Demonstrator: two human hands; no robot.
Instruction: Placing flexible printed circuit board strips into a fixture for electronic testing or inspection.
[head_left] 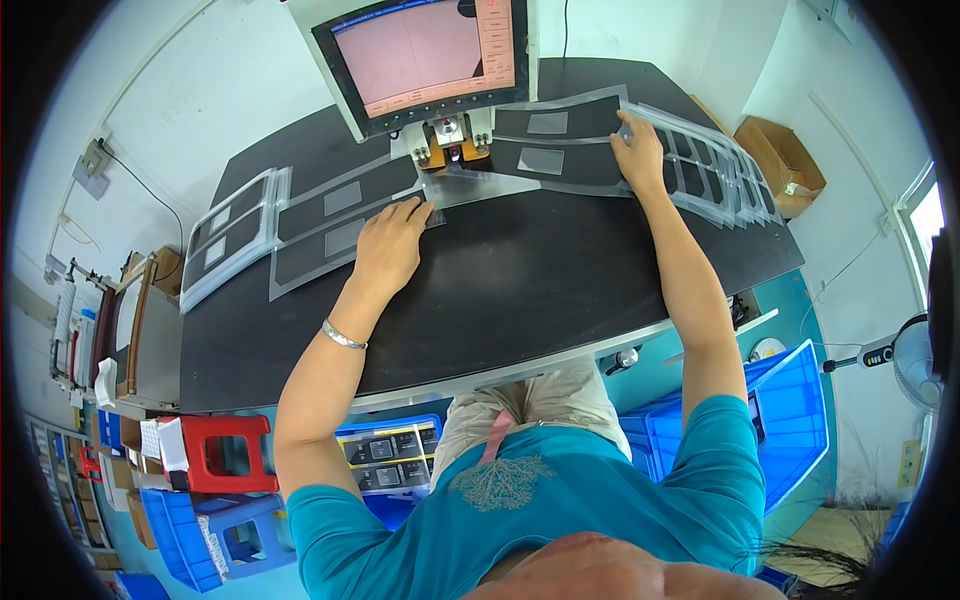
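Observation:
My left hand (391,243) lies over the inner end of a dark, clear-bordered film sheet (310,256) left of centre, its fingers stretched forward on it. My right hand (640,155) rests at the outer edge of another dark film sheet (590,165) on the right, thumb and forefinger apart; its other fingers are partly hidden. Each sheet has pale rectangular windows. Between my hands, a clear strip of film (490,186) lies below the small head (452,140) of a machine with a monitor (420,50).
A stack of film sheets (235,228) lies at the table's left end, and fanned sheets (715,170) lie at its right. The black table (520,290) has a pale front edge. Below are blue bins (790,420) and a red stool (228,455). A cardboard box (778,165) stands beyond the right end.

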